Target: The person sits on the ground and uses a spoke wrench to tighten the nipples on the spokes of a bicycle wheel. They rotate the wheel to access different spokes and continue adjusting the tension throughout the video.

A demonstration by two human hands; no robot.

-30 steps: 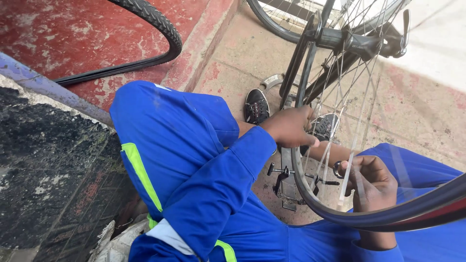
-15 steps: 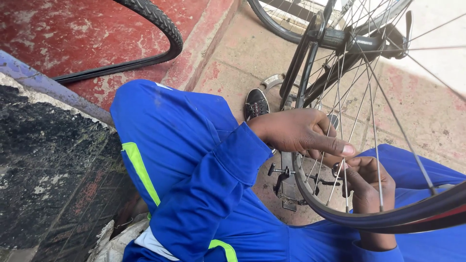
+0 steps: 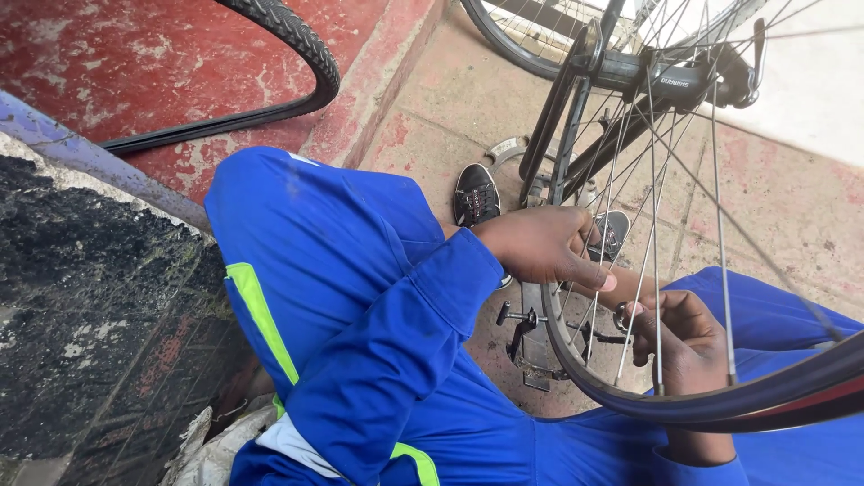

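Bicycle wheel, black tyre and silver spokes, crossed the lower right; taken as landmark. Behind the wheel: black frame tubes and a black shoe on tan paving. Far left of the wheel: a loose black tyre on a red floor. Blue coverall sleeve ran up to the wheel, covering the near ground. Left hand, fingers curled, thumb out, reached among the spokes; grip unclear. Right hand, behind the spokes, pinched a small metal part just inside the rim.
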